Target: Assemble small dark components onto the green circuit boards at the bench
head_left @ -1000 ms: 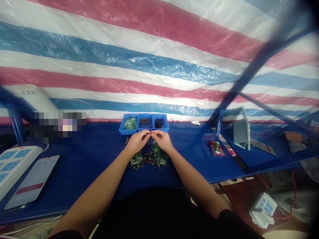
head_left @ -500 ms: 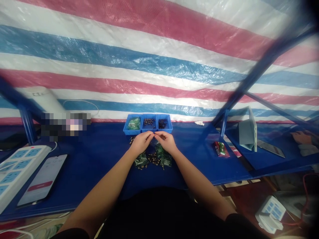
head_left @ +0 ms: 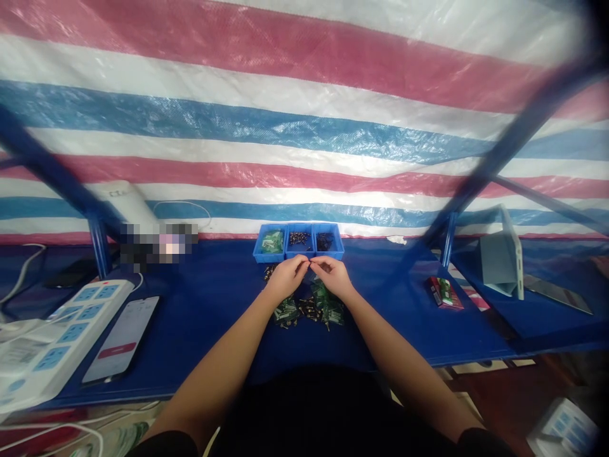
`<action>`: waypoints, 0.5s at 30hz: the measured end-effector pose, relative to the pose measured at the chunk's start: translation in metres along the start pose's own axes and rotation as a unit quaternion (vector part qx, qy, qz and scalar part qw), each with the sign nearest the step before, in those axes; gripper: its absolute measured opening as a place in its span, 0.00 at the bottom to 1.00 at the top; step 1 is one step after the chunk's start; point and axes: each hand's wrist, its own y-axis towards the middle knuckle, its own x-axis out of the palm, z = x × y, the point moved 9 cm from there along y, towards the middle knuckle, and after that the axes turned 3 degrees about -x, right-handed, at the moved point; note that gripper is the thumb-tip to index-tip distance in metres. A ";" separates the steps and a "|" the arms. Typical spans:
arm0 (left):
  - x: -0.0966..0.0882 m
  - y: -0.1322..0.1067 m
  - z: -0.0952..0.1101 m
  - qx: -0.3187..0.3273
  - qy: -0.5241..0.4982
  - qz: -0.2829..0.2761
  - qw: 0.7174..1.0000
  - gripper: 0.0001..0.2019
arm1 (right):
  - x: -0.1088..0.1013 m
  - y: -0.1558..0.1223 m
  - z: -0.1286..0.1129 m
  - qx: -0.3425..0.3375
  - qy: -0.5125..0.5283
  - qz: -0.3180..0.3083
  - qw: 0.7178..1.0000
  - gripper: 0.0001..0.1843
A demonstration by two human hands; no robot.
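Observation:
My left hand (head_left: 288,278) and my right hand (head_left: 333,277) meet fingertip to fingertip just in front of three joined blue bins. Both are pinched closed; whatever sits between the fingertips is too small to make out. Green pieces fill the left bin (head_left: 257,254), small brass-and-dark parts lie in the middle bin (head_left: 288,253), and dark small parts in the right bin (head_left: 340,252). Beneath my wrists are green bundles, one on the left (head_left: 286,311) and one on the right (head_left: 328,304), with loose brass-coloured parts (head_left: 310,310) between them.
A white power strip (head_left: 71,339) and a phone (head_left: 124,339) lie at the left of the blue table (head_left: 204,317). Toward the right are a small red-and-green box (head_left: 445,292) and a propped tablet (head_left: 504,254). Blue metal posts (head_left: 447,241) rise at either side, before a striped sheet (head_left: 285,101).
The view has swung slightly left, so everything appears shifted to the right. My hands keep the same fingertip-to-fingertip pose before the bins.

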 end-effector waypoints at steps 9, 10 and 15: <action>0.003 0.000 0.002 0.008 0.008 -0.014 1.000 0.14 | 0.003 -0.001 -0.002 0.003 0.034 0.002 0.999 0.17; 0.003 0.000 0.002 0.009 0.013 -0.012 1.000 0.14 | 0.003 -0.001 -0.003 0.007 0.040 0.002 0.999 0.17; -0.001 0.000 0.005 0.025 0.041 0.005 0.999 0.14 | -0.006 0.003 0.002 0.041 0.074 0.029 0.996 0.17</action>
